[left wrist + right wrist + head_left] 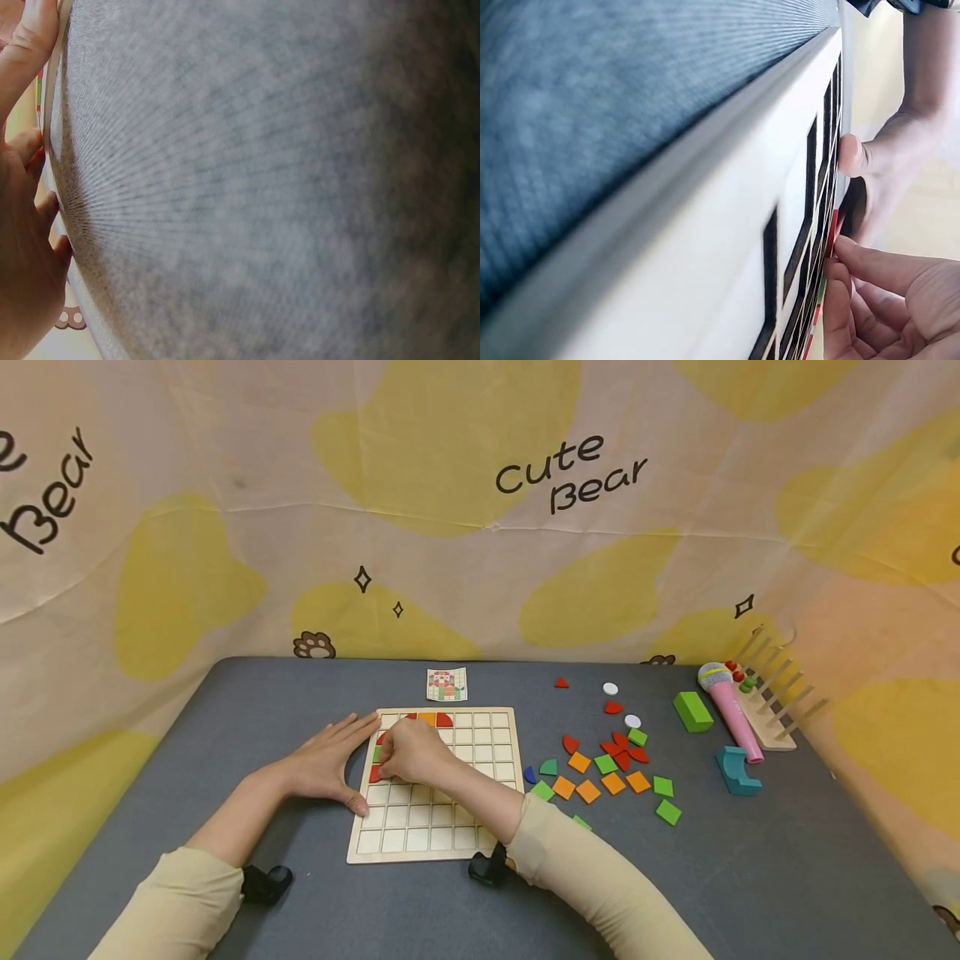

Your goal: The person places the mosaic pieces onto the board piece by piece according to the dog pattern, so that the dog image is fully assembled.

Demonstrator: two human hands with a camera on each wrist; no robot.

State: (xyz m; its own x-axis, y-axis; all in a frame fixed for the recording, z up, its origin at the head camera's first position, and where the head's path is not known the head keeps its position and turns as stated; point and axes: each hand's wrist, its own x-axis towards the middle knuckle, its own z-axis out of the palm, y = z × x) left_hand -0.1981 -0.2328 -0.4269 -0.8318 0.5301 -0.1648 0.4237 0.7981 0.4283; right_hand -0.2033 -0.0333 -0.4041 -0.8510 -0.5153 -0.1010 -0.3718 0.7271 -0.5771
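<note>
Bracing the board (pixel 431 852) flat with splayed left hand (pixel 326 768) worked well; right hand (pixel 408 753) fingers pinched a red tile (pixel 374 773), best pressed squarely into its cell.

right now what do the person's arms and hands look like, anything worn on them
Both arms wear long pale beige sleeves, the left sleeve and the right sleeve, ending short of the wrists. The left hand and right hand are bare: no gloves, rings or watch visible. A small black device sits by each forearm.
</note>
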